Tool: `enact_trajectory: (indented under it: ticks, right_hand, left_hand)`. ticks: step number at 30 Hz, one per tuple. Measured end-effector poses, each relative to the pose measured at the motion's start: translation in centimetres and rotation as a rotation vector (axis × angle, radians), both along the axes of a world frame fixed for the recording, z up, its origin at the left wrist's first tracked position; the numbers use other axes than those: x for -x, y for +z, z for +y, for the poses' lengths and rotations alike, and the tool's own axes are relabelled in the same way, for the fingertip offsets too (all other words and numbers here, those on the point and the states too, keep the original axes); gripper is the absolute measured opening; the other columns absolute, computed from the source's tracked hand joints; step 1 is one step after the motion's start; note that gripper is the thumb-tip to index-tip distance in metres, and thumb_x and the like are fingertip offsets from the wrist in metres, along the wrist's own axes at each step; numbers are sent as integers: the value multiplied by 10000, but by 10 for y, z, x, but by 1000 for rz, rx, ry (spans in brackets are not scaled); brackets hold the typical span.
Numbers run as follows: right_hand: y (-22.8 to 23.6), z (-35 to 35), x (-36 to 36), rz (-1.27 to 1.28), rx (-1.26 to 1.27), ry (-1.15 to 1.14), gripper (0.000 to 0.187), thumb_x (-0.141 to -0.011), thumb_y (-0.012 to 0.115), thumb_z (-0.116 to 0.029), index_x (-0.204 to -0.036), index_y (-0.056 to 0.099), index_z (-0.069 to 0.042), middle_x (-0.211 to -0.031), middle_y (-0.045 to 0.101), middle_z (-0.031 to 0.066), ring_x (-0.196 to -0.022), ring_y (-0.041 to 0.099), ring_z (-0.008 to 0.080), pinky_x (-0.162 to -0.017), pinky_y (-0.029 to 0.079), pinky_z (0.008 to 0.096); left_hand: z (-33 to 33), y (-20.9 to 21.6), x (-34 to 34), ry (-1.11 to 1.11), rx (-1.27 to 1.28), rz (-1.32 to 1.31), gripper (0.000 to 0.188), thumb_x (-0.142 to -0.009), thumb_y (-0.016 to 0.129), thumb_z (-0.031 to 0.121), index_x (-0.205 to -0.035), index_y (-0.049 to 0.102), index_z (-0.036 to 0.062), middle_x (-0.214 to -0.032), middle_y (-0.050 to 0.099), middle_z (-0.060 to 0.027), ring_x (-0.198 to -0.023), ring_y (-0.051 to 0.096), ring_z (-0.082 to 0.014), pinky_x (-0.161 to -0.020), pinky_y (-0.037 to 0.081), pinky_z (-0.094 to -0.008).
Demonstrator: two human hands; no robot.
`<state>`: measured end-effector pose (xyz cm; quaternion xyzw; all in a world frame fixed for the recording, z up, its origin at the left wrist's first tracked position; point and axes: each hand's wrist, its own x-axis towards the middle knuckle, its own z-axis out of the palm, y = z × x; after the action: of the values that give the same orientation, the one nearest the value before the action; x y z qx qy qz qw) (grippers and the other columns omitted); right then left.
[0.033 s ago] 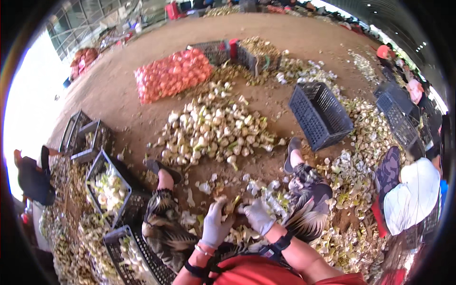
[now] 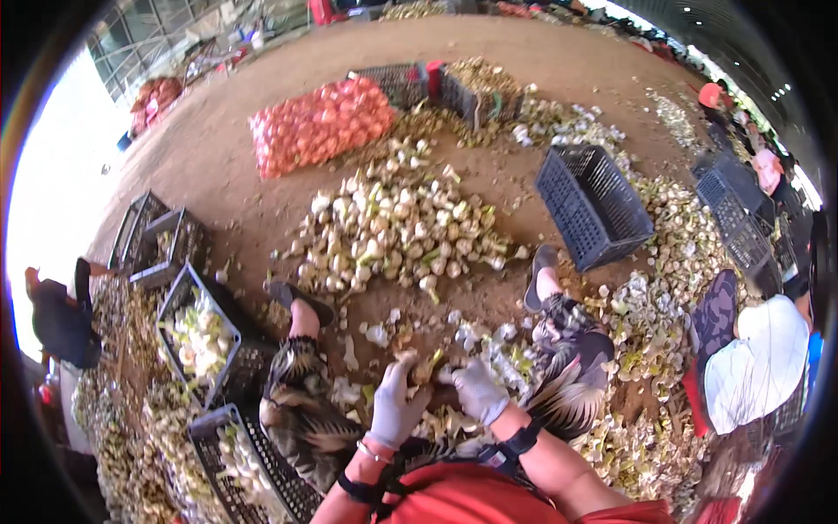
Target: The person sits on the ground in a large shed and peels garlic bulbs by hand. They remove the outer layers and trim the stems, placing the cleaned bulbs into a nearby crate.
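Observation:
My left hand [image 2: 399,407], in a pale glove, is closed around a brownish garlic bulb [image 2: 424,370] with some green stalk on it. Close by on its right, my gloved right hand [image 2: 479,393] has its fingers curled inward toward the bulb. Whatever those fingers hold is too small and blurred to make out. Both hands are low between my knees, above scattered garlic skins [image 2: 502,354]. Past my feet lies a heap of untrimmed garlic bulbs [image 2: 406,229] with stalks.
At my left stand black crates [image 2: 229,371] of pale garlic. An empty-looking dark crate [image 2: 594,210] is beyond my right foot. A red net sack [image 2: 321,127] of bulbs lies behind the heap. People sit at both sides, one with a white garment [image 2: 758,362].
The view has shifted slightly, so the heap and crates appear a little higher. Both hands keep nearly the same pose around the garlic bulb.

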<state>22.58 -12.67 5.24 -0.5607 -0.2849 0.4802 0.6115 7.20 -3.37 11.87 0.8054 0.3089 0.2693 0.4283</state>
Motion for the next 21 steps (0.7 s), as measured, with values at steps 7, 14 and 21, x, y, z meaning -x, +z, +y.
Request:
enact_trajectory:
  ticks: [7, 14, 21]
  right_hand:
    - [50, 24, 4, 450, 210, -65, 208, -857, 716, -19, -1064, 732, -2, -949, 740, 33, -816, 676, 118, -721, 565, 284]
    - [47, 21, -11, -70, 118, 95, 275, -878, 669, -22, -1142, 710, 43, -1018, 758, 45, -877, 655, 96, -829, 537, 288]
    - [49, 22, 0, -78, 79, 36, 345, -860, 599, 3, -1190, 700, 17, -1068, 767, 91, -965, 680, 139, -898, 525, 300]
  left_hand:
    - [3, -6, 9, 30, -36, 3, 529, -835, 649, -15, -1351, 538, -28, -1212, 643, -185, -1157, 629, -347, -1015, 499, -395]
    - [10, -27, 15, -15, 1203, -555, 415, -1058, 474, 203, -1410, 488, -16, -1206, 649, -124, -1072, 673, -242, -951, 563, -391]
    - [3, -5, -7, 66, 1187, -530, 386, -1079, 488, 303, -1328, 587, 25, -1109, 661, -62, -933, 669, -205, -842, 571, -367]
